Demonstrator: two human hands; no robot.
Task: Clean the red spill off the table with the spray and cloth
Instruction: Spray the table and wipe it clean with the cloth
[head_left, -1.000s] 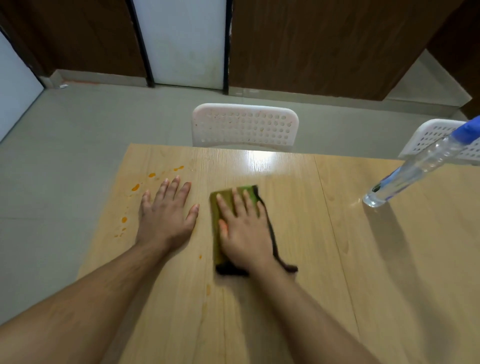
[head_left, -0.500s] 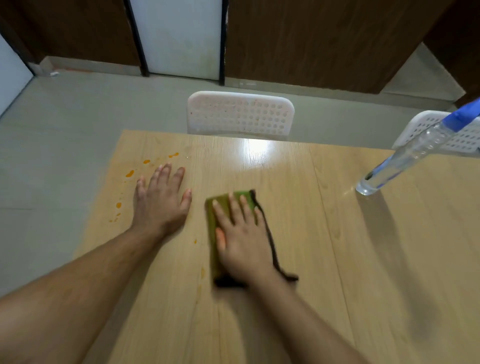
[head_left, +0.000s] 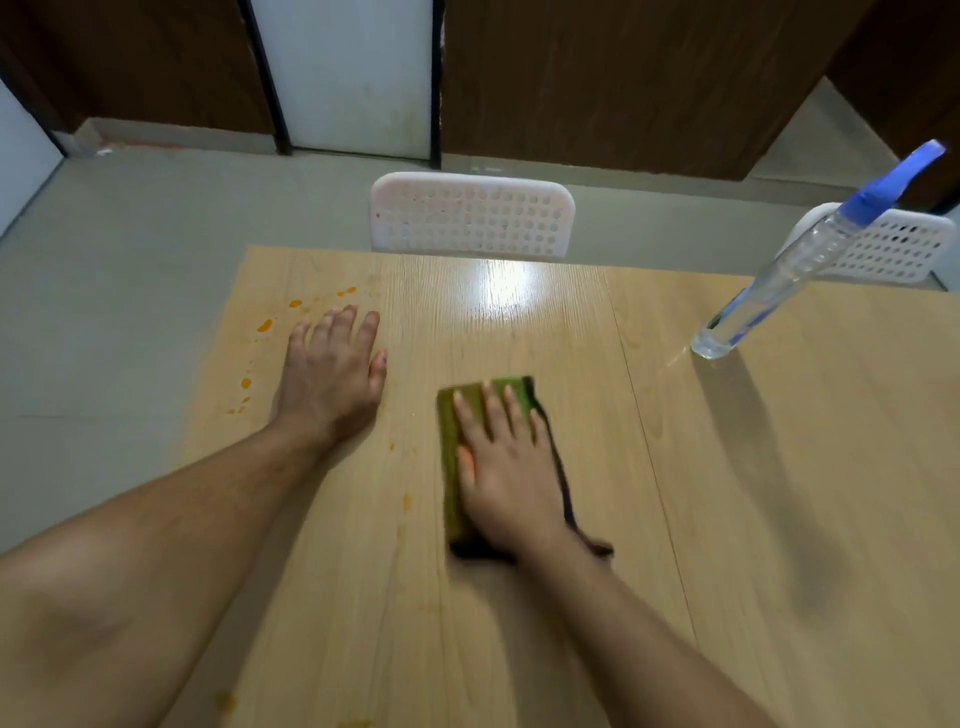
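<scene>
- The right hand (head_left: 506, 470) lies flat on the green cloth (head_left: 453, 467), fingers (head_left: 491, 410) straight and a little spread, pressing it to the worktop (head_left: 753, 519); it grips nothing.
- Against the frames a second and half a second ago, the cloth and the hand on it sit further from the left hand; a wider strip of bare wood shows between them.
- The cloth's dark edge trails out on the right side and behind the wrist, much as before.
- The left hand (head_left: 332, 376) rests palm down on the worktop, fingers extended and holding nothing, in the same spot near the left edge as earlier.
- The red spill (head_left: 265, 326) shows as orange-red drops just left of and beyond the left hand, with smaller flecks between the two hands; these look unchanged, though the frame is slightly blurred.
- The spray bottle (head_left: 769, 286), clear with a blue nozzle, stands well apart on the far right of the worktop, untouched throughout.
- Two white perforated chair backs (head_left: 470, 215) stand beyond the far edge.
</scene>
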